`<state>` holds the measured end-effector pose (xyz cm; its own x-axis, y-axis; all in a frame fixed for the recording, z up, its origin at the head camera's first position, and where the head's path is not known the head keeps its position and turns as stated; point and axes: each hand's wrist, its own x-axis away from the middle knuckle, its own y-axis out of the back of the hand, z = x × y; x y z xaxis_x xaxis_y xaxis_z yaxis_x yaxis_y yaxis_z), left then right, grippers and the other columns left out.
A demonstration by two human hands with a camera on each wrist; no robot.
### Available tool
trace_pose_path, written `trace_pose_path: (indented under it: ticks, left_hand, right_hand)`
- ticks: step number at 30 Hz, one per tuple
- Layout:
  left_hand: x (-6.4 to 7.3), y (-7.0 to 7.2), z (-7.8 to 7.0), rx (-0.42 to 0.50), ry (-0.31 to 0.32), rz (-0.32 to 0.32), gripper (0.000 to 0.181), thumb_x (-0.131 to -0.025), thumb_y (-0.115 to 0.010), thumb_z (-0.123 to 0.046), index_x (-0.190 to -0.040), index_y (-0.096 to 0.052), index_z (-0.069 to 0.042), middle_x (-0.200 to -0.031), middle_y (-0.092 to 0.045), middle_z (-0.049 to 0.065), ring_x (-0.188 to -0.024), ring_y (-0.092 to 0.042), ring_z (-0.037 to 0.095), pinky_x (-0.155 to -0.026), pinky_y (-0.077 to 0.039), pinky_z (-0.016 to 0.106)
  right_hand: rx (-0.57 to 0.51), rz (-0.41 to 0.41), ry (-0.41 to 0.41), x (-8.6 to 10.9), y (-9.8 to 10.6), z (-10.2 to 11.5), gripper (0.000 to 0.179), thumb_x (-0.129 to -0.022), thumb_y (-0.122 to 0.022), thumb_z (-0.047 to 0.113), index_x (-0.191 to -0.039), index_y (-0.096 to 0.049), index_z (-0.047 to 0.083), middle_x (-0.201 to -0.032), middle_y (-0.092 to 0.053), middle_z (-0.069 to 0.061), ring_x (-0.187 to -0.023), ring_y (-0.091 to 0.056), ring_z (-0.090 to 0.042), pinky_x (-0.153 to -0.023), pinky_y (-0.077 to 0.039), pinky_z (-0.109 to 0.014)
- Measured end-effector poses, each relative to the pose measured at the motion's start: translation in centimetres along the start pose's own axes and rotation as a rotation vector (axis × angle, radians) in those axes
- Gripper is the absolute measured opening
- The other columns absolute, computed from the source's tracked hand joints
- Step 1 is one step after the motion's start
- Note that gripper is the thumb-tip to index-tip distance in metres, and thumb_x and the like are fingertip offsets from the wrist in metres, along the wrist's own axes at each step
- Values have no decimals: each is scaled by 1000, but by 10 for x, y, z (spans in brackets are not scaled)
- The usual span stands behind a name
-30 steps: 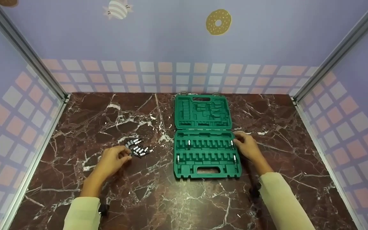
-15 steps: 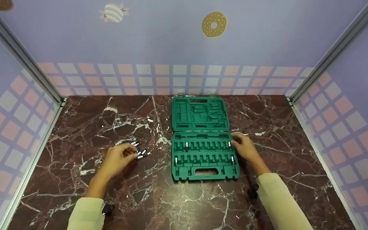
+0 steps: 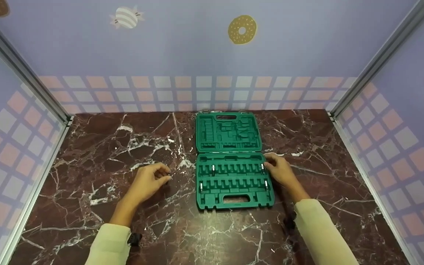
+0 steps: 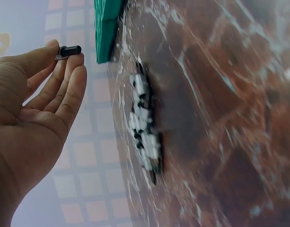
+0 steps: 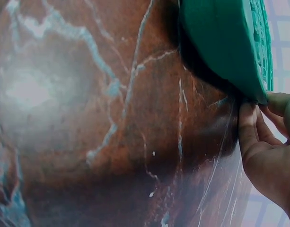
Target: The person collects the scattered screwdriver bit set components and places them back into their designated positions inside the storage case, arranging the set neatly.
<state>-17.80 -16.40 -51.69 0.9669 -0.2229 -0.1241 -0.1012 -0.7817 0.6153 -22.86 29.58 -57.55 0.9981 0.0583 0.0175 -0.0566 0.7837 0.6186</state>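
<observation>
My left hand (image 3: 147, 182) is raised to the left of the green tool case (image 3: 234, 177). Between thumb and fingertips it pinches a small bit socket, whose black hex end (image 4: 73, 49) sticks out in the left wrist view. Below that hand a pile of silver and black bit sockets (image 4: 144, 118) lies on the table; the head view has it hidden behind the hand. My right hand (image 3: 281, 172) grips the case's right edge, thumb on the rim and fingers at the side. Several silver bit sockets (image 3: 213, 169) stand in the case's two slotted rows.
The case lies flat and unfolded, its moulded lid (image 3: 228, 132) toward the back wall (image 3: 182, 48). Under everything is a dark red marbled table (image 3: 98, 154). Patterned walls close in the left, right and back sides.
My left hand has come to the pile, picked up a bit socket and moved right toward the case. The right hand stays at the case edge. The head view has shifted slightly.
</observation>
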Motion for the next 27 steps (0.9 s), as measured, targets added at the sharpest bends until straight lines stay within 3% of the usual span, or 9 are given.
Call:
trace_pose_path:
  ticks: [6, 17, 27]
  left_hand:
    - [-7, -9, -18, 62, 13, 41, 13, -87, -80, -2, -98, -74, -5, -90, -75, 6, -80, -69, 17, -74, -58, 25]
    - [-18, -20, -42, 185, -55, 94, 12, -89, -77, -1, -99, -73, -5, -93, -75, 9, -80, -67, 17, -73, -58, 26]
    - [-27, -32, -62, 164, -66, 135, 13, -88, -79, -4, -100, -74, -7, -92, -75, 5, -79, -67, 14, -72, -58, 25]
  right_hand:
    - [1, 0, 1, 1, 0, 2, 33, -103, -61, 5, -135, -64, -1, -121, -69, -23, -109, -66, -38, -94, -53, -55]
    - [-3, -7, 18, 0, 1, 2, 32, -102, -61, 3, -134, -63, -3, -120, -69, -25, -109, -65, -39, -95, -52, -55]
    - [23, 0, 2, 0, 0, 1, 33, -102, -61, 5, -135, -63, -1, -123, -69, -25, -114, -65, -40, -98, -52, -56]
